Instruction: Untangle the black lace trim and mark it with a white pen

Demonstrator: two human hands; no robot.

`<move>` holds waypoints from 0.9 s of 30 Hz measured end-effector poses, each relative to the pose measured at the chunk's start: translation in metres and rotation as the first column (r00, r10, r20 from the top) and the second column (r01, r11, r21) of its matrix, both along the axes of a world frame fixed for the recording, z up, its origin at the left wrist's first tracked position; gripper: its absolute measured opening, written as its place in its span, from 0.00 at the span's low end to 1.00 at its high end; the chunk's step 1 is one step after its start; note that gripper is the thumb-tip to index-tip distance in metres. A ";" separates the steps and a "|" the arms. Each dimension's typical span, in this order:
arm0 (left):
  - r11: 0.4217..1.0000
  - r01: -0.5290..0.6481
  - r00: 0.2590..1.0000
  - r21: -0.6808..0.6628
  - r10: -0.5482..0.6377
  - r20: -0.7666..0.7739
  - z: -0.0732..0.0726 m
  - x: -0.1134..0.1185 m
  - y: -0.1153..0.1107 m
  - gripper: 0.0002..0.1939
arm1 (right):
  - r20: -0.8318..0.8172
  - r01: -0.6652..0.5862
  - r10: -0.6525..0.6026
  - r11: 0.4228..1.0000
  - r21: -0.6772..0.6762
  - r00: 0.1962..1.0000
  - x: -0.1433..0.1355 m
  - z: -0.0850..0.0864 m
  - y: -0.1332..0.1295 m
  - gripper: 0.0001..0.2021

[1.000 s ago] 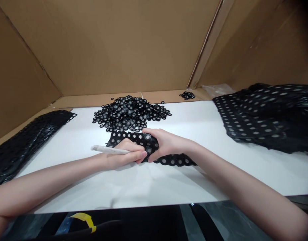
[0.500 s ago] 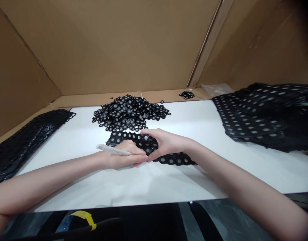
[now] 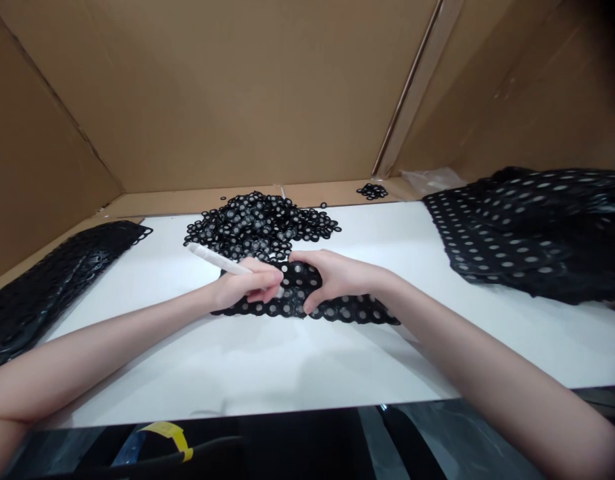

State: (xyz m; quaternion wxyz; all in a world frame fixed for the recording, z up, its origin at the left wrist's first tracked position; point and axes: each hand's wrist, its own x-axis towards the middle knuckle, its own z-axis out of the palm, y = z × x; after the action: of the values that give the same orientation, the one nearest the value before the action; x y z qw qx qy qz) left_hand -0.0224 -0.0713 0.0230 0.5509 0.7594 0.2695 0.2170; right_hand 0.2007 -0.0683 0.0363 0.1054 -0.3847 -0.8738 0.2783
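Observation:
A black sheet with rows of round holes (image 3: 357,309) lies flat on the white board (image 3: 267,373). My left hand (image 3: 248,283) is closed around a white pen-like tool (image 3: 218,259), its lower end down at the middle of the sheet. On the sheet's right part rests my right hand (image 3: 337,279), thumb and fingers spread apart, thumb near the front edge and fingertips near the back edge. Just behind the sheet is a heap of small black rings (image 3: 257,223).
A long black perforated bundle (image 3: 62,273) lies at the left. At the right is a large rumpled black sheet with holes (image 3: 517,233). A small ring pile (image 3: 372,191) and clear plastic (image 3: 434,179) sit at the back, before the cardboard wall (image 3: 247,93).
My left hand has moved back and slightly left with the tool, off the sheet's front edge. The sheet's left part now lies flatter. My right hand has shifted slightly right.

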 end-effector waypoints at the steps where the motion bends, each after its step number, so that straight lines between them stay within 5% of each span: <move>1: 0.998 -0.056 0.998 0.043 0.056 0.004 0.000 0.000 0.005 0.24 | 0.002 0.005 -0.005 1.000 0.007 1.000 0.002 0.000 0.003 0.31; 4: 0.974 -0.164 0.986 0.155 0.167 -0.008 -0.001 0.002 0.018 0.24 | -0.044 0.060 -0.058 0.997 0.043 0.997 0.002 -0.005 0.010 0.16; 10: 0.967 -0.112 0.982 0.228 0.143 -0.124 -0.008 0.003 0.027 0.23 | -0.048 0.219 -0.214 0.961 0.167 0.976 -0.019 -0.024 0.013 0.02; 27: 0.928 -0.021 0.973 0.371 0.105 -0.207 -0.004 0.006 0.020 0.23 | -0.049 0.308 -0.304 0.940 0.149 0.951 -0.028 -0.021 0.008 0.04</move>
State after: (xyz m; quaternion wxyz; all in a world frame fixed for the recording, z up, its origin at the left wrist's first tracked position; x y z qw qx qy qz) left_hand -0.0168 -0.0511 0.0194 0.3585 0.8593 0.3087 0.1946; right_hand 0.1726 -0.0599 0.0154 0.1880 -0.5027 -0.8210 0.1948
